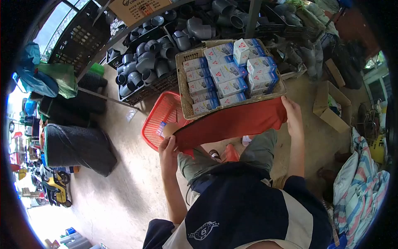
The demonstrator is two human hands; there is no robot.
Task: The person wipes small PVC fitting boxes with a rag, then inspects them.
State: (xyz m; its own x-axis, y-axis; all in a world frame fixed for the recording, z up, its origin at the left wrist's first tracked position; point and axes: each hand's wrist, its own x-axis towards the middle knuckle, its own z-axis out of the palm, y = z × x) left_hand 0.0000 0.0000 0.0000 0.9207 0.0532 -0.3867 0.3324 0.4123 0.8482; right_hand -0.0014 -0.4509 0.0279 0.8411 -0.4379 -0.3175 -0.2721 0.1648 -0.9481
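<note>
A dark red cloth (230,123) is stretched out between my two hands, in front of my knees. My left hand (167,150) pinches its left end, and my right hand (292,114) grips the upper right corner. Just beyond the cloth sits a worn yellowish plastic basket (181,79) filled with several small blue-and-white boxes (227,75). The cloth hides part of that basket's near edge. Beside my left hand stands a red plastic basket (148,129), partly covered by the cloth and the yellowish basket.
Grey pipe elbows (147,60) fill black crates behind the baskets. A rolled dark mesh (76,147) stands on the floor at left. An open cardboard box (331,106) lies at right, near a striped sheet (358,191). A metal bar (108,98) crosses at left.
</note>
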